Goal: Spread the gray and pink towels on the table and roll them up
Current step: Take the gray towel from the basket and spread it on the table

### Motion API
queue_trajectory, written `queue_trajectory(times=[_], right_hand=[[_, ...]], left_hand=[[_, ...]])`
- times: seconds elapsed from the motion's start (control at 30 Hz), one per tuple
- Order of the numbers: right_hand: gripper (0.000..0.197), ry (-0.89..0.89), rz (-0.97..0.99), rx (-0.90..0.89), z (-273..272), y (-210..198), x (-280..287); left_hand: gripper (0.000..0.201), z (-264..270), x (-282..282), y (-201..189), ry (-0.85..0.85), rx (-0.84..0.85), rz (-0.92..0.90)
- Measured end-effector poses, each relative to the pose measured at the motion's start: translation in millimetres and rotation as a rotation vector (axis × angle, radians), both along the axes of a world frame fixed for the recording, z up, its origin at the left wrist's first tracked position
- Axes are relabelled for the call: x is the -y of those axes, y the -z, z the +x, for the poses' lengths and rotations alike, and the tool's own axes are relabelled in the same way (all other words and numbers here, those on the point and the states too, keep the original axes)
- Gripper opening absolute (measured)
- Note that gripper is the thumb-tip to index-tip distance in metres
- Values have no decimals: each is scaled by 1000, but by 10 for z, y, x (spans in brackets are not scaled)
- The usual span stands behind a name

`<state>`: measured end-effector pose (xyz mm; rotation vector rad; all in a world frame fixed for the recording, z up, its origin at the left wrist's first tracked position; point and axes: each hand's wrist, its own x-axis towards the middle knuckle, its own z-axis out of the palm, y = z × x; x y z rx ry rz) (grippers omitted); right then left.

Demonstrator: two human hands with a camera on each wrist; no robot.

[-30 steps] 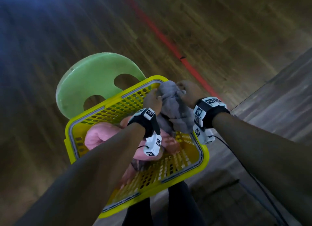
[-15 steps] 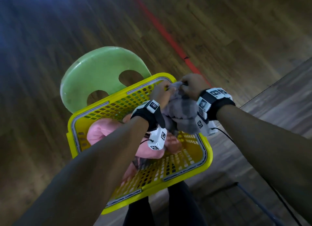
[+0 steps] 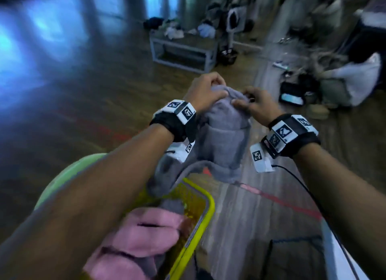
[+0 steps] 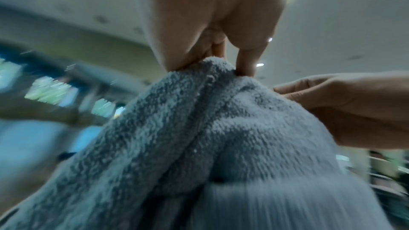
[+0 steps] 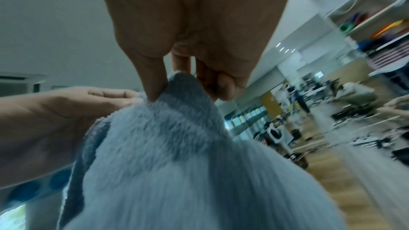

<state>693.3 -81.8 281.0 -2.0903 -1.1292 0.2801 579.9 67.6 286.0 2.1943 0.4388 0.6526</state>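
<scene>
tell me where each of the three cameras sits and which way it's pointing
Head: on the person's head, looking forward and down; shows both forearms, left hand and right hand gripping the gray towel above the yellow basket with the pink towel.
Left wrist: under the left wrist, looking up along the fingers pinching the towel; ceiling behind.
Right wrist: under the right wrist, looking up along its fingers; room and shelves behind.
Shared: all three show both hands and the gray towel.

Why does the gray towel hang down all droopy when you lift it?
The gray towel looks soft and floppy: it sags in folds below the left hand and right hand pinching it. Its fuzzy pile probably grips fingers well, so it seems unlikely to slip.
</scene>
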Motion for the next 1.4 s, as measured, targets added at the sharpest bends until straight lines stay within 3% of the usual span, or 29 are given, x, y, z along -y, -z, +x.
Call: queue_trajectory(times=[0.13,0.23,0.3,0.37,0.47,0.57,0.7,0.8,0.9,1.0,1.07,1.13,1.27,1.33,1.4], right_hand=[[24,67,-86,-13,-173,-419,943],[43,196,76,70,-215,-624,1552],[42,207,161,86,-245,-768,1883],[37,204,195,85,-298,-887,2153],[23,186,187,43,-331,-972,2475],[11,172,123,-65,-365,-1020,2784],[25,204,21,-195,-307,-877,3148],[23,259,165,-189,-282,-761,3263],[21,340,381,-72,-182,-882,3233],[26,413,424,10,-43,-1125,3123],[34,445,394,52,50,-1264,3049],[33,456,408,28,98,-1357,2996],[29,558,359,34,156,-1383,2987],[45,709,293,91,50,-1190,3021],[41,767,425,127,-263,-847,3013]], left_hand=[[17,4,671,-693,190,-26,193],[30,37,1050,-964,339,-175,294],[39,59,1277,-1097,448,-230,288],[26,94,1525,-1205,522,-196,234],[9,185,1894,-1301,518,-78,233],[13,308,2158,-1314,447,-7,249],[12,363,2345,-1298,394,86,224],[13,371,2455,-1196,244,117,257],[26,290,2714,-893,11,94,318],[31,2,3136,-525,188,186,172],[38,-221,3362,-349,324,105,32],[35,-329,3442,-221,339,33,29],[30,-294,3273,-424,291,101,45],[33,-207,3176,-701,271,107,57],[23,-26,3090,-931,253,81,-56]])
